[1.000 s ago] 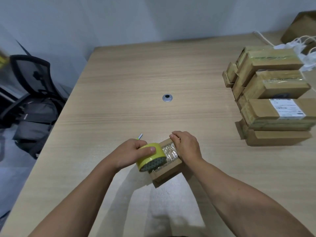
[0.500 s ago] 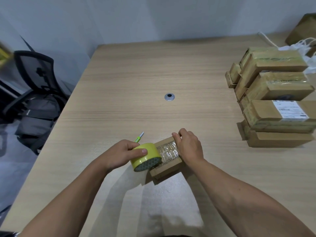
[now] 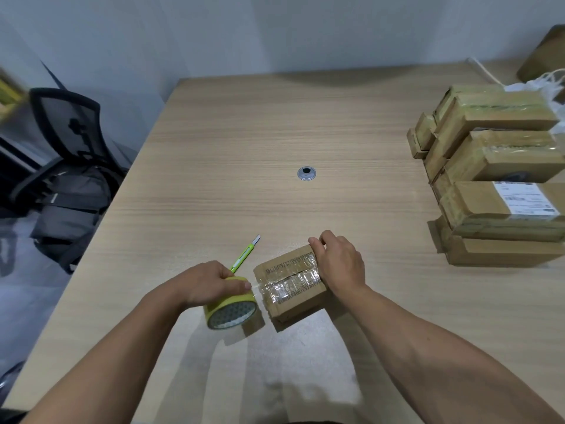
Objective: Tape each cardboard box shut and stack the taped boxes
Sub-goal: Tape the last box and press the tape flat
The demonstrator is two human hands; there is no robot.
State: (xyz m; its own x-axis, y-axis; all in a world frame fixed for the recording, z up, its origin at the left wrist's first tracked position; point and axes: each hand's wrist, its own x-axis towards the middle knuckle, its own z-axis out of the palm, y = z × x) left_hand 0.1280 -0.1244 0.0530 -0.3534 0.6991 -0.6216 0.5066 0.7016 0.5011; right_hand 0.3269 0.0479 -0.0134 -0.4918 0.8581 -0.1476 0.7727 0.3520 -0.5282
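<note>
While the left hand (image 3: 211, 283) grips a yellow roll of tape (image 3: 232, 310) with its fingers (image 3: 227, 272) curled round it, a clear strip runs from the roll onto the small box (image 3: 290, 283) just beside it. The box lies on the worktop (image 3: 244, 133) near the front edge. The right hand (image 3: 339, 264) holds the far end of the box, its fingers bent over the edge. A green knife (image 3: 244, 255) lies behind the left hand. It may touch the knuckles, but that is hard to see. Taped boxes (image 3: 495, 185) sit stacked at the right side, well apart. A black chair (image 3: 64, 133) stands left of the worktop.
</note>
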